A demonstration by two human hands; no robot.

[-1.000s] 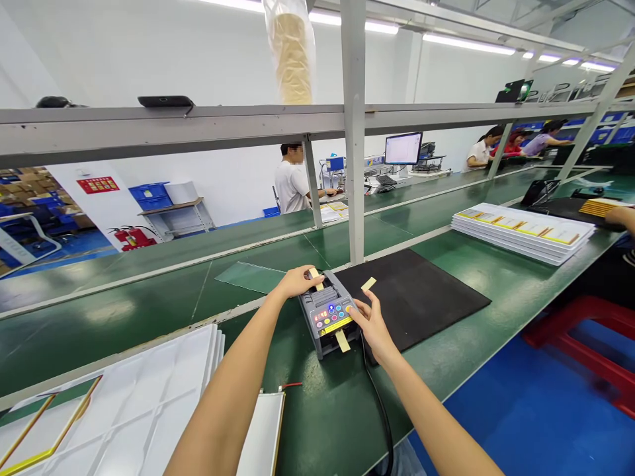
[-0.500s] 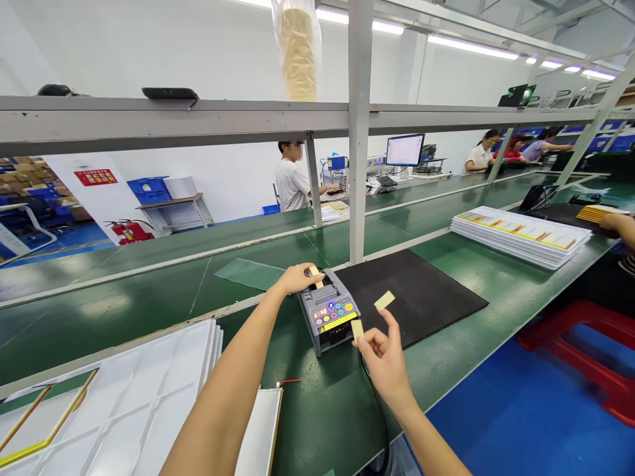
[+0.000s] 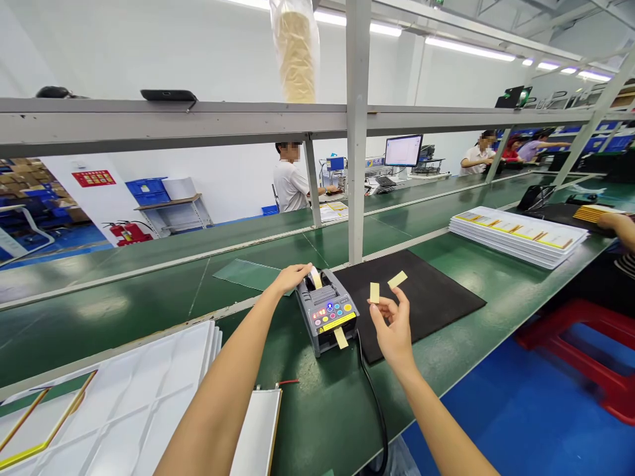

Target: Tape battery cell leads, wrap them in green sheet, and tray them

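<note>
A grey tape dispenser with coloured buttons and a lit display stands on the green bench. From its front slot sticks a short yellowish tape piece. My left hand rests at the dispenser's rear left corner, beside the tape roll; whether its fingers pinch anything is hidden. My right hand is raised over the black mat, right of the dispenser. One tape strip stands up at its thumb and a second strip is on its index fingertip.
White panels lie at the front left, and a stack of white panels at the right. A black cable runs off the front edge. A shelf post rises behind the mat. Another person's hand is at far right.
My right hand has moved right and up, away from the dispenser, with both tape strips. A new tape piece now sticks out of the front slot. My left hand has shifted slightly left.
</note>
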